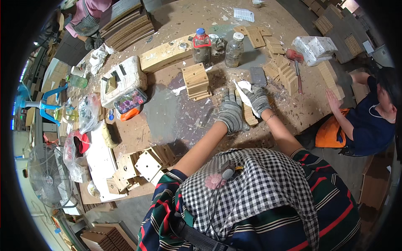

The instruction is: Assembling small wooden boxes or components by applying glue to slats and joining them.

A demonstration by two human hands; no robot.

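Note:
My left hand (230, 112), in a grey knit glove, lies with its fingers stretched out along the left side of a small wooden block (250, 117). My right hand (259, 99), gloved the same way, is closed on a white rag (243, 88) and presses it against the block from the right. The palms and the block's far end are partly hidden. Beyond my left hand stands a neat stack of square wooden pieces (196, 79) with drilled holes. A dark grey flat pad (258, 75) lies just past my right hand.
Two jars, one blue-capped (201, 48) and one white-capped (234, 50), stand at the back. A red-headed mallet (295, 62) lies near stepped wooden pieces (286, 77) on the right. More drilled pieces (148, 164) sit front left. A co-worker (368, 113) is at the right edge.

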